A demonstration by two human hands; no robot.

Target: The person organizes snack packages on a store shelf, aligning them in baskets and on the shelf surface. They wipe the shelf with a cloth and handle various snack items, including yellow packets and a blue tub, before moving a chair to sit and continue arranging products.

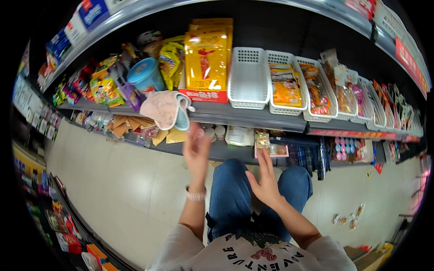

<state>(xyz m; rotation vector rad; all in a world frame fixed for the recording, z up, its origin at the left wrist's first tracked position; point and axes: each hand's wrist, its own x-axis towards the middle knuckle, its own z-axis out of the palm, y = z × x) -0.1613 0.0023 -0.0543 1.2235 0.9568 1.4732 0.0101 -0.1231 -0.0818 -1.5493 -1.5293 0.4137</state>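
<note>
My left hand, blurred and with a pinkish band at the wrist, is raised before the lower shelf with thumb and fingers apart. Just above it, a folded pink and blue cloth hangs over the upper shelf's front edge. My right hand hovers over my knees, fingers stretched out and thumb spread. Its fingertips overlap a small clear packet at the lower shelf; whether they touch it cannot be made out. A white plastic basket with nothing in it stands on the upper shelf, beside a basket of yellow snack packets.
Yellow snack boxes, a blue lidded tub and candy bags fill the upper shelf's left. Several filled baskets continue right. Folded plaid cloth lies low. Small packets lie on the tiled floor. Another goods rack stands at left.
</note>
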